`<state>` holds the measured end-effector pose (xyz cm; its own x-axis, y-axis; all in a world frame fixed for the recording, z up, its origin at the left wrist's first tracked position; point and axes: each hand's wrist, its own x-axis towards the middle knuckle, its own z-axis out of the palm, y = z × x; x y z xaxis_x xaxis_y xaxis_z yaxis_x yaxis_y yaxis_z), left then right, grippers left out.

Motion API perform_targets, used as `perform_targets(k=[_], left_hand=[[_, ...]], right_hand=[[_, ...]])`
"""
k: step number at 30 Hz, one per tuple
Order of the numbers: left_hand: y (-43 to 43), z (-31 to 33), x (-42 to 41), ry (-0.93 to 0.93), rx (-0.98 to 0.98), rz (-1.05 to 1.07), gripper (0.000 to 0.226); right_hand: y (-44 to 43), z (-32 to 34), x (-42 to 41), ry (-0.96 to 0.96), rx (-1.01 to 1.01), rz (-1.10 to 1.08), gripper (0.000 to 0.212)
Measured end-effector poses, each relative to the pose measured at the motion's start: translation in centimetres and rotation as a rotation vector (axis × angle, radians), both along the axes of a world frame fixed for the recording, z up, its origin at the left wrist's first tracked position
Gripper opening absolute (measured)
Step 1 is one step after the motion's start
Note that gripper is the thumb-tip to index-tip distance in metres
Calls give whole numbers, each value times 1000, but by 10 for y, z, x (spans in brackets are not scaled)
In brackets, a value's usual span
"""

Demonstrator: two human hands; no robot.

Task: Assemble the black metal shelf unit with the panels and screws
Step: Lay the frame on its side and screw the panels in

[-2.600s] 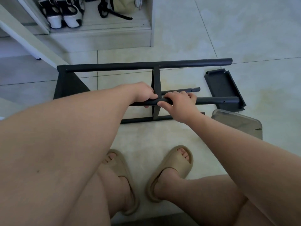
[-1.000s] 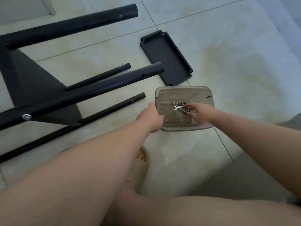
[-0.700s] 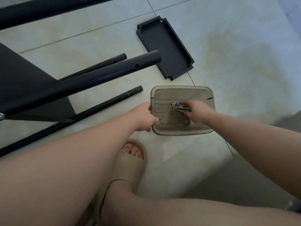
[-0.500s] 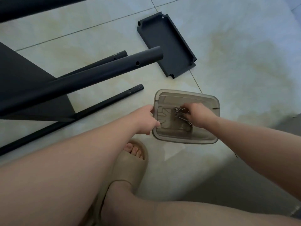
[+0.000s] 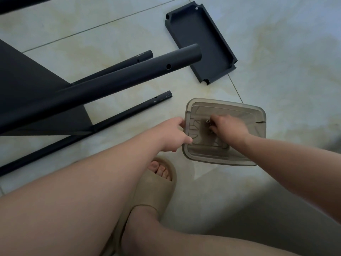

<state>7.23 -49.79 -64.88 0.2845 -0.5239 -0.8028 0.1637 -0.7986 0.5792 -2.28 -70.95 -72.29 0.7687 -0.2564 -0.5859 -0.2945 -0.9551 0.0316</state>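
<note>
Shelf unit, black metal, part-built, lying on its side on the pale tiled floor at our left. We list its parts: one thick tube, raised above the floor, its free end showing a hole; a farther thin tube behind it; a nearer thin tube flat on the tiles; and a fitted panel at the left edge. Loose panel, tray-shaped, rim upward, lies apart on the floor just beyond the thick tube's end. Container, smoky clear plastic, stands on the floor near the nearer thin tube's end. Our left hand grips its left wall, thumb and fingers closed on the rim. Our right hand is inside it, fingers curled down over the screws; we cannot tell whether they pinch one. Beige sandal, on a foot, sits just beside the container's near left corner.
</note>
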Motion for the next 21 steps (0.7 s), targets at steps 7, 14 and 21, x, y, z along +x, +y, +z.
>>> perform_targets(k=[7, 14, 21], left_hand=[[1, -5, -1, 4, -18, 27, 26], [5, -3, -7, -135, 22, -65, 42], [20, 41, -1, -301, 132, -196, 57]], right_hand=[[-1, -8, 3, -16, -11, -16, 14], [1, 5, 7, -9, 88, -124, 17], [20, 67, 14, -149, 296, -187, 10]])
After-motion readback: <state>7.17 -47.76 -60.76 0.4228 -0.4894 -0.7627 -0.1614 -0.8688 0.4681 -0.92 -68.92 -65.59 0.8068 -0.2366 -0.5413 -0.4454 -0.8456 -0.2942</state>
